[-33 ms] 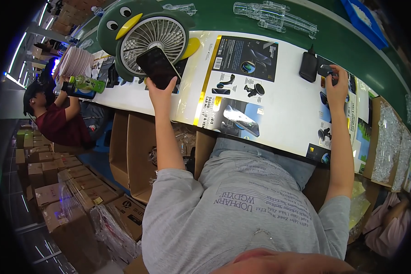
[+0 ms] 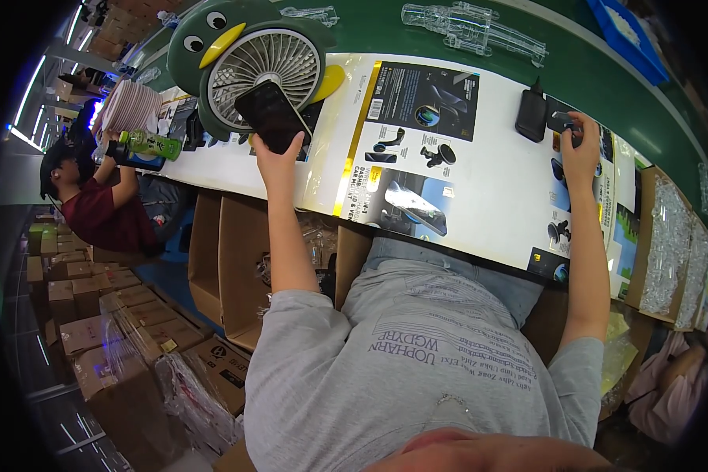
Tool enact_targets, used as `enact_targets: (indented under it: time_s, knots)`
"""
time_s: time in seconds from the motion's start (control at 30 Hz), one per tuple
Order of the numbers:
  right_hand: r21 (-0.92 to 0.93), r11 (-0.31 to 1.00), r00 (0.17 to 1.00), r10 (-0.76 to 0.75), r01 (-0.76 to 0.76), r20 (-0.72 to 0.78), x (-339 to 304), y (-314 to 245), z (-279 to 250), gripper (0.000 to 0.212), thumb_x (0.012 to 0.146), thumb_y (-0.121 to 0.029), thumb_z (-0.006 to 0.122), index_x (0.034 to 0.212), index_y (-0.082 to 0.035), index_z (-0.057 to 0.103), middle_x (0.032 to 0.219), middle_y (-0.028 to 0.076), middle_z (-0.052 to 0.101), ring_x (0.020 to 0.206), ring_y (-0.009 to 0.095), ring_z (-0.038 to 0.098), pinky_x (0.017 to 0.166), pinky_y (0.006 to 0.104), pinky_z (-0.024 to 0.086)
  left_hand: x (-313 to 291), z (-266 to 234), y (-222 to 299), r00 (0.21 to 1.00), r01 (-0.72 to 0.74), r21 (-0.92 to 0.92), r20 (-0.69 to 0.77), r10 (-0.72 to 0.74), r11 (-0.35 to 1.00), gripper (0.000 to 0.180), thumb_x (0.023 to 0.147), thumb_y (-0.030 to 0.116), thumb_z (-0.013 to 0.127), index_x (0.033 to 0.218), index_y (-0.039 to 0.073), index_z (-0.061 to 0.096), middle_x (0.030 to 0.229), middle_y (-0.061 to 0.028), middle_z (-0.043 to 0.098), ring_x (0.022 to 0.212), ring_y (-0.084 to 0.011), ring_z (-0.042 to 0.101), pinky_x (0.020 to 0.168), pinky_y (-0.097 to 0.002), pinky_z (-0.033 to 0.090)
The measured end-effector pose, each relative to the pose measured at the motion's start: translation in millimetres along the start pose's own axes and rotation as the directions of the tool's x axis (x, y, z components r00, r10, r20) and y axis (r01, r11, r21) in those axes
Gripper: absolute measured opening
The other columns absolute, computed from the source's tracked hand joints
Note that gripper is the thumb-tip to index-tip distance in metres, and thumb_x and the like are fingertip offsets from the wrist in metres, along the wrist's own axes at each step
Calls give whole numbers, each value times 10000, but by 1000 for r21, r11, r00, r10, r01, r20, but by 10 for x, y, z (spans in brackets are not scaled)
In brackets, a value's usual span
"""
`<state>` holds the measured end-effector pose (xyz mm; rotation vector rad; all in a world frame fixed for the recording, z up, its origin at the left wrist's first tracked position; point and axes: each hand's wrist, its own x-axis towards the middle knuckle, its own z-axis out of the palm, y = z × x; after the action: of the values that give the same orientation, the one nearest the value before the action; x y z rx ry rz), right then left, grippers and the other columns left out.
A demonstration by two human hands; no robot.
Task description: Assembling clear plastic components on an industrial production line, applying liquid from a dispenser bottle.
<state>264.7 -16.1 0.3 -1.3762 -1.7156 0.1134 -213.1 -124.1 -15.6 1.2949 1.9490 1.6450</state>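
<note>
My left hand (image 2: 278, 161) grips a black smartphone (image 2: 269, 114) by its lower end, thumb on one edge. The phone's dark screen faces up, and its top overlaps the grille of a green penguin-shaped fan (image 2: 236, 67). Farther right, my right hand (image 2: 580, 141) has its fingers curled and pinched at a small dark piece, mostly hidden by the fingers. A black power adapter (image 2: 531, 114) lies just to the left of that hand. Beneath both hands spreads a white printed packaging sheet (image 2: 488, 189) with pictures of phone mounts.
Clear plastic trays (image 2: 480, 31) lie on the green table (image 2: 370, 39) beyond the sheet. A blue bin (image 2: 625, 39) stands far right, and a carton of clear plastic parts (image 2: 669, 244) at the right. Left are a green-labelled bottle (image 2: 151, 145), a co-worker (image 2: 106, 204) and stacked cartons (image 2: 110, 354).
</note>
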Motion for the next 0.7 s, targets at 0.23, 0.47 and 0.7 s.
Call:
enact_targets:
  time_s: [0.23,0.47,0.7]
  knots:
    - [3,1000,1000,23,-23,4,1,-5,-13,279,741,10,499,1011,-40,550,995,82,535,906,189,539,779,275,439,-25,-97,-35,998,41,-152,50,-34,988,545,707,45,701,1147,-38,390,1074,-116,519,973,-181,518,868,-280,400]
    - [10,1000,1000,16,-16,8,-3,-12,-14,285,738,11,499,1015,-37,549,995,86,535,900,192,540,776,276,438,-8,-205,-148,993,40,-90,113,-30,995,529,717,29,679,1154,-49,392,1061,-117,525,953,-172,523,873,-278,396]
    - [6,1000,1000,14,-14,6,-2,-20,-7,287,736,11,502,1014,-41,552,982,88,536,895,193,540,774,276,438,23,-209,-192,993,58,-137,107,-44,989,509,732,64,685,1141,-55,405,1049,-120,536,938,-172,526,859,-275,398]
